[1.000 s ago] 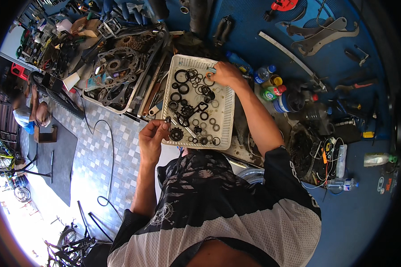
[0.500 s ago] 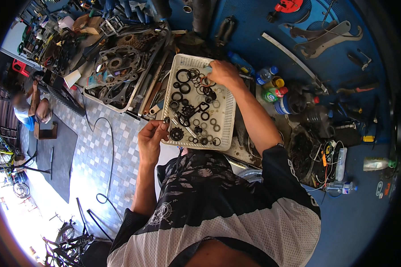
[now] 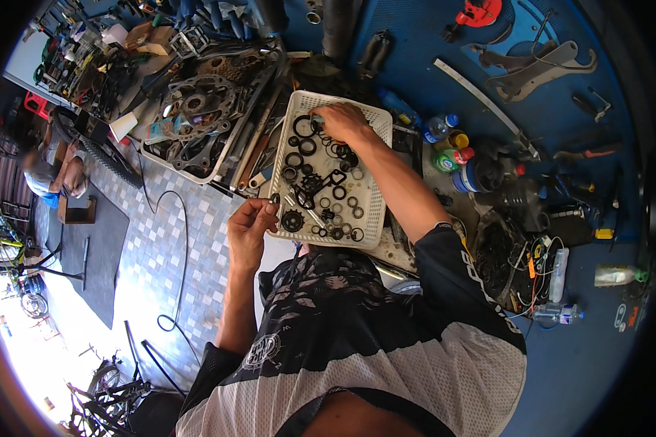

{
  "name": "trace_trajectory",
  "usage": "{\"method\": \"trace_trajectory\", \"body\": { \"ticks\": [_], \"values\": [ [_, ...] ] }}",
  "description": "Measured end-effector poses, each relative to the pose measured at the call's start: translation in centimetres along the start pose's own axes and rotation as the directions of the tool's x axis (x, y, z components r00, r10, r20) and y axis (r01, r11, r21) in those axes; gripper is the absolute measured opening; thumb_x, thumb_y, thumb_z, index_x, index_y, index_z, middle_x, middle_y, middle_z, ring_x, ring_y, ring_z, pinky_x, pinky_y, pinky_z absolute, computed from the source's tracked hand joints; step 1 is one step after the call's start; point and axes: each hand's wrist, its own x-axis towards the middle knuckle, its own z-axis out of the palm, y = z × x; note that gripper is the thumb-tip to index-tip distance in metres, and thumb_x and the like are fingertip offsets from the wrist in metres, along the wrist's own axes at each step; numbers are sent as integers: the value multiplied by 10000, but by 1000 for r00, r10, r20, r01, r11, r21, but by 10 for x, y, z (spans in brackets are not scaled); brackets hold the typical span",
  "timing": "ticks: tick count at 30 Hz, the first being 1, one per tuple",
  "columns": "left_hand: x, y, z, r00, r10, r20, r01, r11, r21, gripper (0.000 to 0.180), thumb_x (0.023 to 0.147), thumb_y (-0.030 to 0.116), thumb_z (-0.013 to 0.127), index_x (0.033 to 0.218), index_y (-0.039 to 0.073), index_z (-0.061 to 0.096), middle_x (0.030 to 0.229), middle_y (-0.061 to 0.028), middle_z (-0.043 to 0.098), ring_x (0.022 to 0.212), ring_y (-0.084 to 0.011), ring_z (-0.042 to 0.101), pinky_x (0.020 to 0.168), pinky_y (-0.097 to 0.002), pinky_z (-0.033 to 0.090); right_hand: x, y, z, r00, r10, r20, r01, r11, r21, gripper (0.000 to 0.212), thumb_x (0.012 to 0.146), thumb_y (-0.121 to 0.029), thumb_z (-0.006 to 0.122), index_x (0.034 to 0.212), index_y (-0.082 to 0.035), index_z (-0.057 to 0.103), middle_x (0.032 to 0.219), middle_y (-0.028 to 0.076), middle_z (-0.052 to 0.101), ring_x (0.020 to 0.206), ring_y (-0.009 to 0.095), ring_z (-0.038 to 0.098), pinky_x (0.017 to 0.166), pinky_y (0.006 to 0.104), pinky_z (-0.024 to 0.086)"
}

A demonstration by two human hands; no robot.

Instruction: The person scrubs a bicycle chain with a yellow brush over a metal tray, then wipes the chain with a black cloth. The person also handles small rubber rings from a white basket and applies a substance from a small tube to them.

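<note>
A white perforated plastic basket [image 3: 377,191] holds many black and metal rings, spacers and small bike parts. At its near left edge my left hand [image 3: 251,224] pinches a small dark ring [image 3: 275,198] between thumb and fingertips. My right hand [image 3: 342,122] reaches over the far part of the basket, fingers apart and pointing down among thin rings, beside a large black ring [image 3: 305,126]. What lies under its palm is hidden. A toothed black sprocket [image 3: 292,221] rests in the near left corner, next to a short silver tube [image 3: 316,218].
Left of the basket, a tray [image 3: 186,173] is heaped with chainrings and crank parts. Bottles [image 3: 455,158] and a cable bundle [image 3: 536,266] stand at the right. Tools hang on the blue wall [image 3: 415,44]. Another person [image 3: 47,175] works beside a bicycle tyre [image 3: 109,156] at far left.
My right hand has moved left from the basket's far right rim to above the rings at the far left. My left hand stays nearly still, holding the small ring.
</note>
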Motion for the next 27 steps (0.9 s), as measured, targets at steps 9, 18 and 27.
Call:
{"method": "trace_trajectory", "body": {
  "ticks": [9, 18, 27],
  "values": [
    [-1, 0, -3, 1000, -12, -19, 12, 1000, -5, 225, 1009, 185, 718, 1040, -36, 693, 831, -41, 689, 717, -97, 604, 682, -247, 484, -2, 1, -2, 999, -11, -31, 9, 997, -78, 353, 941, -40, 598, 1278, -98, 685, 1253, 132, 728, 1215, 287, 674, 1027, 439, 531],
    [-2, -3, -4, 1000, -18, 2, 18, 1000, 17, 221, 1008, 183, 719, 1044, -34, 691, 855, -47, 698, 724, -96, 604, 684, -250, 487, -25, 16, -27, 989, 114, -99, -100, 985, 139, 270, 901, -242, 703, 1070, -37, 749, 983, 215, 755, 984, 368, 732, 899, 473, 575],
    [4, -3, 8, 997, -35, 70, 39, 997, -60, 187, 1002, 138, 721, 1084, -26, 687, 983, -60, 734, 763, -95, 621, 681, -250, 507, -41, 11, -28, 985, -25, 173, -33, 944, 327, 307, 853, -318, 746, 1010, -54, 752, 932, 195, 750, 895, 343, 731, 806, 462, 567]
  ]
}}
